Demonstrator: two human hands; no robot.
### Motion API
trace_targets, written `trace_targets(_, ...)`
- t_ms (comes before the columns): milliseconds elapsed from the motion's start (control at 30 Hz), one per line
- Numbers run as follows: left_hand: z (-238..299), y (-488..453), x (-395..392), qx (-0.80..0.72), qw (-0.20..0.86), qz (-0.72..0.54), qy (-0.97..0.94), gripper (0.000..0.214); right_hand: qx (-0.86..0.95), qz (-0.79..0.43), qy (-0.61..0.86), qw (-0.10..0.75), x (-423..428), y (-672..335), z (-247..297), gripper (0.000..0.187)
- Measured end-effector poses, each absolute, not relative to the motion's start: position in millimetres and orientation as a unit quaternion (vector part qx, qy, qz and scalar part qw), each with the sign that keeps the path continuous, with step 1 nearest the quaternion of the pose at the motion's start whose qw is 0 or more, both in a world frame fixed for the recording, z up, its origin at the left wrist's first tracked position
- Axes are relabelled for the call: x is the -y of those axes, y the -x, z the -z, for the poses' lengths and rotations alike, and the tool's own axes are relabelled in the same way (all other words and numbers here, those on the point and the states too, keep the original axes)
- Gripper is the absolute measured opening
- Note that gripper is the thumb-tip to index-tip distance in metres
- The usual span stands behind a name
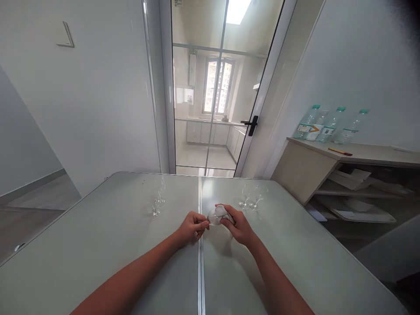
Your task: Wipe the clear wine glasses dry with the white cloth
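Note:
A clear stemmed glass (212,218) lies tilted on its side between my hands, above the table's middle seam. My left hand (193,226) pinches it at the stem end, with the fingers closed. On the bowl end, my right hand (242,226) is wrapped round a white cloth (222,211) pressed against the glass. How much of the cloth sits inside the bowl I cannot make out. Two stemmed glasses (155,213) stand upright on the left half of the table. Another pair of stemmed glasses (254,205) stands on the right half.
The pale table (131,267) has a metal strip (200,280) down its middle. To the right, a shelf unit (308,168) carries several plastic bottles (328,131) and a yellow-and-red stick-like item (340,152). Beyond the table stands a glass door (206,144) with a black handle (252,126).

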State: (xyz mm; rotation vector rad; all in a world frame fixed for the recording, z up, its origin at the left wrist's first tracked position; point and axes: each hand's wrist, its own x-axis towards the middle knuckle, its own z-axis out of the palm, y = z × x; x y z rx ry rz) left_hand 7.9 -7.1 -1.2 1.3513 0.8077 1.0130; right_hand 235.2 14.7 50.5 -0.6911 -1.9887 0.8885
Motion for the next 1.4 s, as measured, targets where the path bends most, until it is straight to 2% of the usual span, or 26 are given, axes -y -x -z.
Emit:
trace_targets(133,-1,-6,6,-0.290,0.707,-0.402,-0.504,0.043,0.778,-0.302,0.296,0.465,-16,-237,-41,0.033)
trace_targets(233,-3,-8,7,-0.297,0.697,-0.414,-0.505,0.046,0.732,-0.278,0.339,0.521,-18,-231,-34,0.031)
trace_targets(400,2,-13,5,-0.338,0.595,-0.459,-0.566,0.051,0.652,-0.328,0.369,0.576,-16,-211,-31,0.032)
trace_targets(500,5,-13,4,-0.347,0.561,-0.447,-0.604,0.052,0.661,-0.381,0.364,0.534,-18,-209,-30,0.035)
trace_targets(600,5,-12,8,-0.373,0.508,-0.426,-0.649,0.049,0.695,-0.385,0.362,0.487,-21,-217,-31,0.036)
trace_targets(700,5,-12,12,-0.418,0.366,-0.432,-0.710,0.047,0.730,-0.381,0.347,0.449,-21,-221,-37,0.030)
trace_targets(800,7,-12,14,-0.455,0.201,-0.437,-0.749,0.039,0.723,-0.366,0.374,0.451,-19,-214,-42,0.025)
trace_targets(900,7,-12,15,-0.466,0.157,-0.436,-0.754,0.028,0.702,-0.345,0.405,0.474,-16,-206,-44,0.024)
trace_targets(1000,4,-12,15,-0.449,0.257,-0.443,-0.732,0.036,0.702,-0.371,0.378,0.475,-15,-207,-47,0.026)
trace_targets(1100,-1,-11,12,-0.386,0.503,-0.426,-0.645,0.043,0.710,-0.370,0.348,0.487,-13,-216,-47,0.025)
trace_targets(1200,-2,-7,8,-0.294,0.710,-0.377,-0.518,0.038,0.746,-0.291,0.326,0.503,-10,-224,-43,0.021)
trace_targets(1300,-2,-3,6,-0.241,0.788,-0.338,-0.456,0.032,0.790,-0.213,0.265,0.511,-9,-225,-37,0.022)
trace_targets(1400,-2,-4,6,-0.252,0.767,-0.360,-0.467,0.037,0.818,-0.133,0.225,0.512,-10,-222,-35,0.028)
